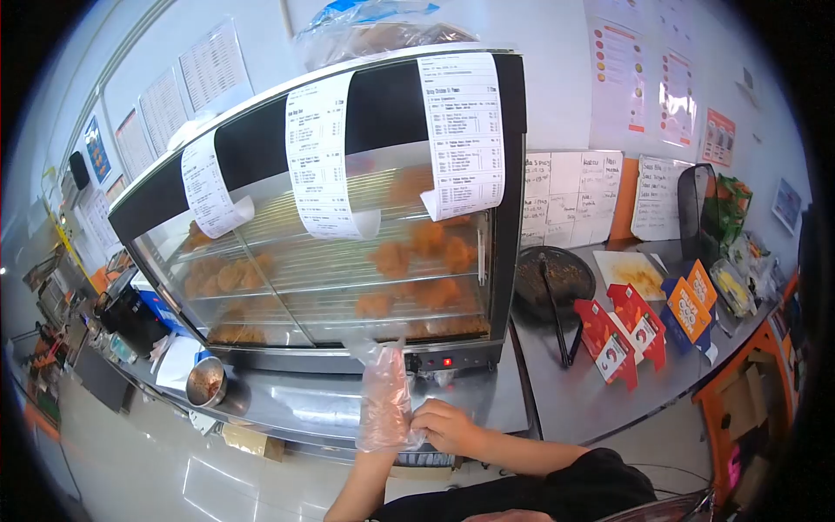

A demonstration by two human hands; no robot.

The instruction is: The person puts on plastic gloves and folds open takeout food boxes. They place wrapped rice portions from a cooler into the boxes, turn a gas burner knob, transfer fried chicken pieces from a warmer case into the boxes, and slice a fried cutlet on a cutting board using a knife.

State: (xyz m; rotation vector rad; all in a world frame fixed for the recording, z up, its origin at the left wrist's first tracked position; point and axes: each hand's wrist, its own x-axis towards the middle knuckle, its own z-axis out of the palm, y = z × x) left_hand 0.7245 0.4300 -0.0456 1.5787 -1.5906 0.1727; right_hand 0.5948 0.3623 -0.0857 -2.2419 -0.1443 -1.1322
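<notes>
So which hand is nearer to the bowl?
Left. The left hand, inside clear plastic, is to the right of the bowl; the right hand, at the plastic's lower edge, is farther right.

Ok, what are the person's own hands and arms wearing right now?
The left hand wears a thin, clear plastic glove, wrinkled and baggy, with a loose cuff around the wrist. The right hand has no glove, and its fingers show no rings that I can make out. A plain black sleeve covers the upper right arm; the left sleeve can't be made out.
</notes>
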